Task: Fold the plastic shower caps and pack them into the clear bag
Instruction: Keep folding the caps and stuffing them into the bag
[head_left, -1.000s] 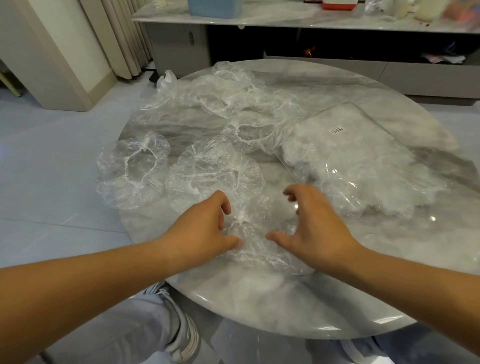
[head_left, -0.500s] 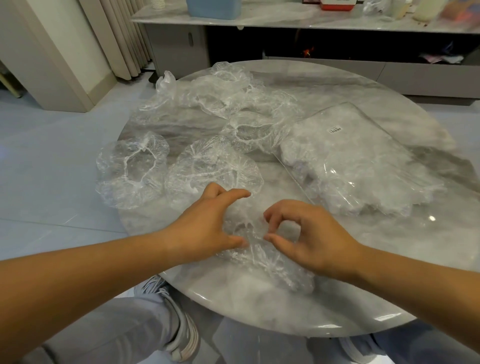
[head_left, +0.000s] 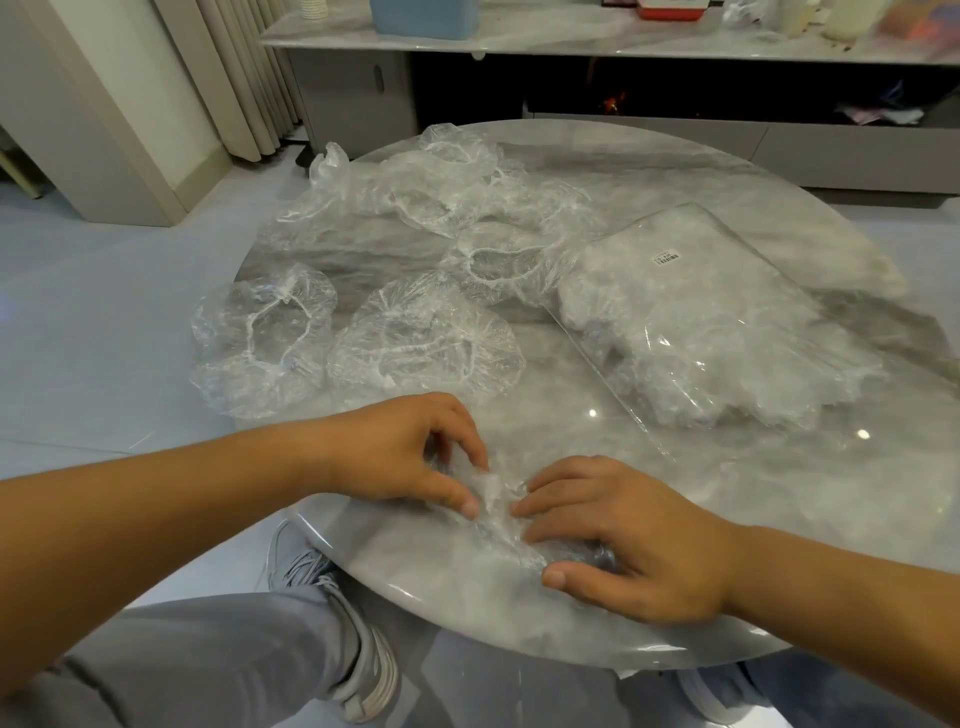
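A crumpled clear shower cap (head_left: 496, 501) lies bunched small near the round marble table's (head_left: 675, 613) front edge. My left hand (head_left: 410, 457) pinches its left end with curled fingers. My right hand (head_left: 623, 540) grips its right part, fingers and thumb curled round the plastic. Two open shower caps lie further back on the left: one (head_left: 262, 343) by the table's left edge, one (head_left: 423, 345) beside it. Several more caps (head_left: 467, 208) are heaped at the back. The clear bag (head_left: 711, 322), stuffed with caps, lies on the right.
A long marble sideboard (head_left: 571, 36) with a blue box and bottles stands behind the table. Curtains hang at the back left. My knees and grey shoes show under the table's front edge.
Both hands have drawn toward the table's front edge and closed together, squeezing the spread cap into a narrow bundle between them.
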